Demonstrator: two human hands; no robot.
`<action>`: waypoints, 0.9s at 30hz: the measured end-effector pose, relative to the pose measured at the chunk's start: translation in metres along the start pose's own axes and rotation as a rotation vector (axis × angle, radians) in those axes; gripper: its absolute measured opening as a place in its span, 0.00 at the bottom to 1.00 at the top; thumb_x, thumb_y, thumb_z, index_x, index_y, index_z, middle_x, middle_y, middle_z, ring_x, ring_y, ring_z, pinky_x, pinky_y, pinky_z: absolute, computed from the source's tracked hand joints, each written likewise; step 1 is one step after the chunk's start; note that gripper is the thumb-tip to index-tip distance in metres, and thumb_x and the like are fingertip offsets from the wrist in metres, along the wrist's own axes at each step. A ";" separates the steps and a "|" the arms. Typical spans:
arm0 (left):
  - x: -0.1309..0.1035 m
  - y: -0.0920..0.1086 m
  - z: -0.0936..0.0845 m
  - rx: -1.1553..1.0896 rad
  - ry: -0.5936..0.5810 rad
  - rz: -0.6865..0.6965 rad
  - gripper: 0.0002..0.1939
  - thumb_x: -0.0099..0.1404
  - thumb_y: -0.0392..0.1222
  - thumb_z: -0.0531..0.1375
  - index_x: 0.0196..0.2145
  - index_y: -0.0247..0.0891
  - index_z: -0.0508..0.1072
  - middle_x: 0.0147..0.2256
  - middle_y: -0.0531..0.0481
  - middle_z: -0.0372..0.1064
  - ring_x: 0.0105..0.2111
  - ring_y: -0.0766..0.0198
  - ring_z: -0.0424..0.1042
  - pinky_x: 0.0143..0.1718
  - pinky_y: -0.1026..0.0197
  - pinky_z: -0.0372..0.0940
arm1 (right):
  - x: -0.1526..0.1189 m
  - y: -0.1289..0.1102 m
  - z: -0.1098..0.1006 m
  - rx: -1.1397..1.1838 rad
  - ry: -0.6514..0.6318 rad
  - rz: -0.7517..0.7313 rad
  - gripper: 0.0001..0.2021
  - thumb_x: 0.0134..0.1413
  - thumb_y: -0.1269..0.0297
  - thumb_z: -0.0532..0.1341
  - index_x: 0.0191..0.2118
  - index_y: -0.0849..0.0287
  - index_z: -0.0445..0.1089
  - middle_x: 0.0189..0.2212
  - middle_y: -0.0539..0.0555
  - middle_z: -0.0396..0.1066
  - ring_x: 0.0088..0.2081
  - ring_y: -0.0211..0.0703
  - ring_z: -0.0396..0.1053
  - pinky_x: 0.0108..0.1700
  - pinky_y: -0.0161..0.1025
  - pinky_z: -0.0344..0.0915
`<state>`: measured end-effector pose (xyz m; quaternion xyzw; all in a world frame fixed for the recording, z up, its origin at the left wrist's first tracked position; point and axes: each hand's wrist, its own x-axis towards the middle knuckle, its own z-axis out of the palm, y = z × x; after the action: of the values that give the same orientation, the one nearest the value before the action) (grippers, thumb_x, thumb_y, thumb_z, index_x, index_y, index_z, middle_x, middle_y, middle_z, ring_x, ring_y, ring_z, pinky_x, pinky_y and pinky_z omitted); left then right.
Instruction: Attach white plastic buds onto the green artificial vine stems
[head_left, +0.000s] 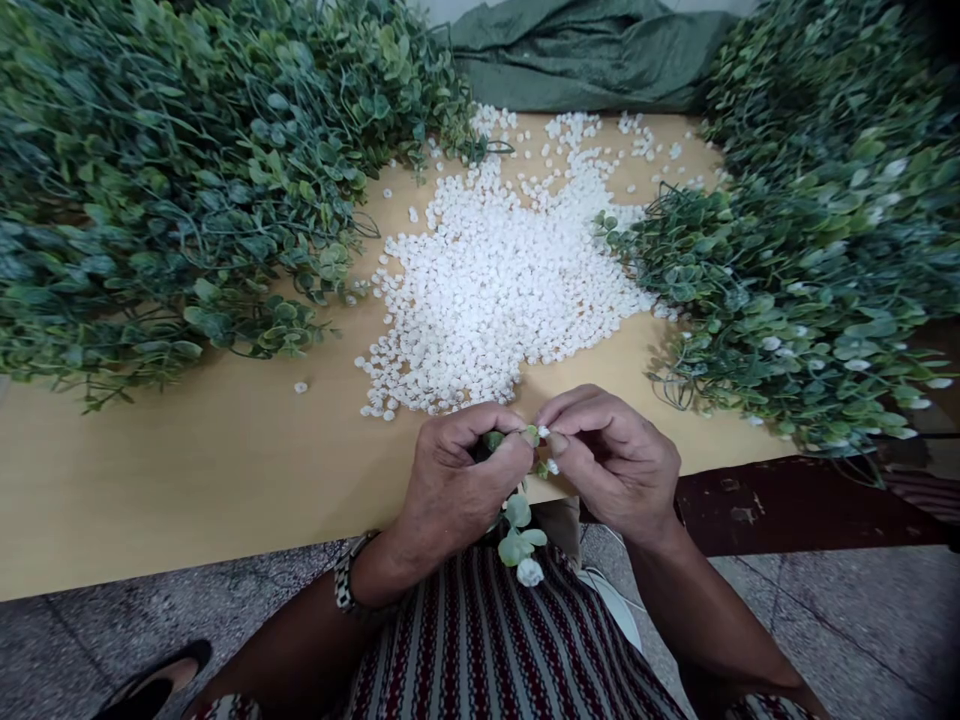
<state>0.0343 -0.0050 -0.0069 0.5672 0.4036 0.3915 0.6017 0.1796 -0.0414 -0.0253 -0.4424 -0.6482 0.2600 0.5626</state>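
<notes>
My left hand is closed on an artificial green sprig, pinching it close to one leafy tip. The sprig hangs below the hand over my lap, with a white bud at its lower end. Thumb and fingers of my right hand pinch a small white flower bud against that tip. Just beneath the fingertips another white bud shows on the sprig. Both hands meet above the table's front edge, in front of a spread heap of small white flower pieces.
Artificial greenery is piled on the left of the table. More greenery, dotted with white buds, lies on the right. Dark green cloth lies along the back. A single white piece lies apart at left.
</notes>
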 end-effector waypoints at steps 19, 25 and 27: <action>0.000 -0.003 0.003 0.014 0.018 -0.009 0.08 0.55 0.34 0.56 0.20 0.34 0.69 0.16 0.55 0.62 0.17 0.72 0.58 0.17 0.70 0.56 | -0.003 0.005 0.000 -0.010 0.032 0.017 0.08 0.53 0.77 0.59 0.35 0.57 0.67 0.32 0.53 0.72 0.34 0.38 0.70 0.34 0.37 0.68; 0.000 -0.003 0.004 0.026 0.038 0.020 0.09 0.55 0.33 0.56 0.18 0.35 0.68 0.16 0.55 0.61 0.16 0.73 0.57 0.17 0.70 0.56 | -0.004 0.006 0.001 -0.062 0.057 -0.031 0.09 0.51 0.78 0.60 0.36 0.57 0.68 0.32 0.53 0.72 0.34 0.39 0.70 0.33 0.38 0.68; 0.000 -0.003 0.004 0.027 0.037 0.026 0.09 0.55 0.33 0.56 0.18 0.35 0.68 0.16 0.56 0.59 0.16 0.73 0.56 0.17 0.70 0.55 | -0.004 0.007 0.001 -0.079 0.057 -0.038 0.09 0.51 0.78 0.60 0.36 0.57 0.68 0.32 0.53 0.72 0.34 0.40 0.70 0.33 0.38 0.68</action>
<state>0.0383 -0.0072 -0.0097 0.5731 0.4123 0.4042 0.5815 0.1802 -0.0413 -0.0333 -0.4591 -0.6499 0.2111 0.5677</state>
